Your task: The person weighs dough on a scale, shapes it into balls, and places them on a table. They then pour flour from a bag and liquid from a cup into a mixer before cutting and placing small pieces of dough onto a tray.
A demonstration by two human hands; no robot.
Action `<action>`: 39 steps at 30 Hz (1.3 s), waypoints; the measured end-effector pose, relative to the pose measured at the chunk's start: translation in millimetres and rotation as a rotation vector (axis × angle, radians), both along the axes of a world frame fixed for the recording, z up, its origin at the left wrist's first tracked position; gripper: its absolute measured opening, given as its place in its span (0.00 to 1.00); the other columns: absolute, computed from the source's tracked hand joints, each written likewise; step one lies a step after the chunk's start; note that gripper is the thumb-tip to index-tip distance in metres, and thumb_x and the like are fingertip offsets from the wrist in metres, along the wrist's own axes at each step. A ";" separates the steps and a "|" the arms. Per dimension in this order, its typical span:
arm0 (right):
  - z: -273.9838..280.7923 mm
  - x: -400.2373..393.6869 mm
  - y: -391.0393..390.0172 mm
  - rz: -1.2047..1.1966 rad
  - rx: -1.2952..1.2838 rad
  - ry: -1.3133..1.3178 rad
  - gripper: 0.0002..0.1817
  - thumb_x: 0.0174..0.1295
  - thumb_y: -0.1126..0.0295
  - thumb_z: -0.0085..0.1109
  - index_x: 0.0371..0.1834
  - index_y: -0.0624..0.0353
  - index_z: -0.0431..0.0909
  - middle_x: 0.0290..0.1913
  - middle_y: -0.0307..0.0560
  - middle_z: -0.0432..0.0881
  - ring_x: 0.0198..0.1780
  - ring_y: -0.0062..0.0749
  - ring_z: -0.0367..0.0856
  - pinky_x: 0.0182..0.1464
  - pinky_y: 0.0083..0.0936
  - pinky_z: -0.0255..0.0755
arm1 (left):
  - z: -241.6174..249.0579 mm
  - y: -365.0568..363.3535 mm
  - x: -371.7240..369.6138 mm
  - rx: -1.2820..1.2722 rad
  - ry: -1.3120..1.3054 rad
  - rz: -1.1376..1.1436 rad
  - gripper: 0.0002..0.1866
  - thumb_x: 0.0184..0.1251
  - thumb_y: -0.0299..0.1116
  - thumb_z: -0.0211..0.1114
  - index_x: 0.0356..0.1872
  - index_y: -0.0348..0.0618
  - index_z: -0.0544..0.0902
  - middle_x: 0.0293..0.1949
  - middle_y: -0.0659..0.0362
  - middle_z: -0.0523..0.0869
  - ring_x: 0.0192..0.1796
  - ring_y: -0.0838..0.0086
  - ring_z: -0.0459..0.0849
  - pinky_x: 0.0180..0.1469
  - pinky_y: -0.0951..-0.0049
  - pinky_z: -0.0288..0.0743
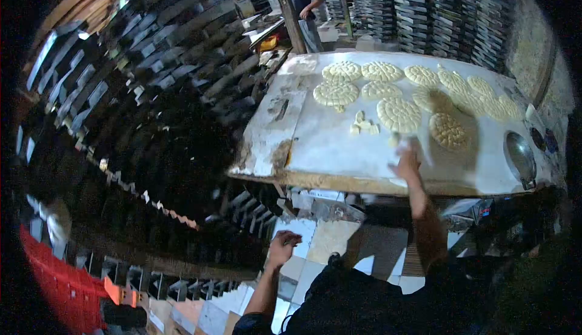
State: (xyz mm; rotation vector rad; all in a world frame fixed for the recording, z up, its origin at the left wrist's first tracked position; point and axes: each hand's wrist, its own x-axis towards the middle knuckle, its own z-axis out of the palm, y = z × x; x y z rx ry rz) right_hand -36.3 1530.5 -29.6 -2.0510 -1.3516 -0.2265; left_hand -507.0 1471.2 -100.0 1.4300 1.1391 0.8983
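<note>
My right hand point(407, 160) reaches over the front part of the white-topped table point(339, 153), slightly blurred, thumb apart from the fingers; I make out nothing held. Just beyond its fingertips lies a small piece of dough point(394, 139). A round, patterned dough piece point(398, 115) is behind that, and a browner round piece point(447, 130) sits to the right. Small dough scraps point(364, 124) lie to the left. My left hand point(284, 247) hangs in the air below the table's front edge, fingers loosely bent, with nothing visible in it.
Several more patterned dough rounds point(336, 92) cover the back of the table. A shiny metal bowl or pan point(520, 156) stands at the right edge. Dark stacked pieces point(412, 8) rise behind. A person point(306, 2) stands beyond a post point(288, 14). A red crate point(60, 286) is at lower left.
</note>
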 end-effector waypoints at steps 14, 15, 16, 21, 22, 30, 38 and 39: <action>104.1 39.6 57.0 0.299 0.486 0.336 0.12 0.59 0.73 0.64 0.44 0.61 0.78 0.41 0.42 0.79 0.41 0.25 0.77 0.46 0.24 0.73 | -88.1 251.9 292.3 0.871 0.802 -0.251 0.31 0.71 0.45 0.55 0.72 0.49 0.59 0.67 0.45 0.68 0.70 0.50 0.63 0.70 0.53 0.59; 116.5 50.7 63.0 0.311 0.570 0.463 0.12 0.59 0.72 0.63 0.46 0.61 0.78 0.40 0.40 0.79 0.41 0.23 0.77 0.46 0.22 0.72 | -90.0 256.6 285.4 0.906 0.711 -0.256 0.32 0.71 0.45 0.54 0.73 0.49 0.58 0.69 0.45 0.66 0.71 0.49 0.62 0.71 0.53 0.58; 124.4 59.6 73.7 0.322 0.650 0.601 0.13 0.60 0.72 0.63 0.47 0.61 0.77 0.39 0.38 0.78 0.41 0.22 0.76 0.46 0.21 0.72 | -9.2 228.5 260.1 0.534 0.340 -0.243 0.32 0.71 0.45 0.54 0.73 0.48 0.60 0.70 0.45 0.65 0.74 0.49 0.58 0.72 0.53 0.57; 217.7 70.4 129.6 0.893 1.306 0.461 0.20 0.62 0.60 0.58 0.53 0.59 0.71 0.47 0.48 0.73 0.45 0.39 0.70 0.50 0.43 0.64 | -3.5 201.4 171.9 0.494 0.514 0.298 0.20 0.57 0.32 0.66 0.51 0.40 0.76 0.48 0.49 0.80 0.53 0.52 0.76 0.55 0.57 0.73; 249.0 52.0 130.7 0.937 1.481 0.448 0.22 0.61 0.57 0.56 0.55 0.55 0.71 0.51 0.50 0.72 0.50 0.44 0.69 0.56 0.49 0.61 | 4.9 187.1 158.4 0.467 0.500 0.414 0.19 0.55 0.30 0.67 0.49 0.40 0.76 0.42 0.49 0.79 0.48 0.53 0.78 0.52 0.58 0.74; 348.1 -22.2 88.8 1.438 1.712 0.216 0.22 0.72 0.56 0.34 0.67 0.43 0.64 0.68 0.52 0.61 0.62 0.43 0.67 0.60 0.47 0.64 | -53.4 7.4 78.7 -0.071 0.670 1.040 0.21 0.55 0.33 0.69 0.51 0.45 0.77 0.53 0.44 0.72 0.48 0.55 0.80 0.53 0.58 0.76; 355.9 -177.9 -13.0 2.088 1.721 0.428 0.26 0.71 0.49 0.36 0.64 0.51 0.67 0.62 0.50 0.68 0.63 0.41 0.66 0.63 0.45 0.60 | -175.3 -391.3 103.9 -0.963 0.629 1.424 0.32 0.51 0.47 0.69 0.54 0.36 0.78 0.57 0.32 0.70 0.60 0.43 0.72 0.63 0.57 0.69; 358.2 -198.6 -40.3 2.202 1.654 0.407 0.25 0.71 0.50 0.37 0.64 0.51 0.67 0.60 0.50 0.69 0.62 0.41 0.66 0.63 0.45 0.60 | -197.9 -448.7 116.7 -1.031 0.646 1.504 0.32 0.50 0.48 0.70 0.53 0.36 0.78 0.56 0.31 0.71 0.58 0.42 0.73 0.63 0.57 0.70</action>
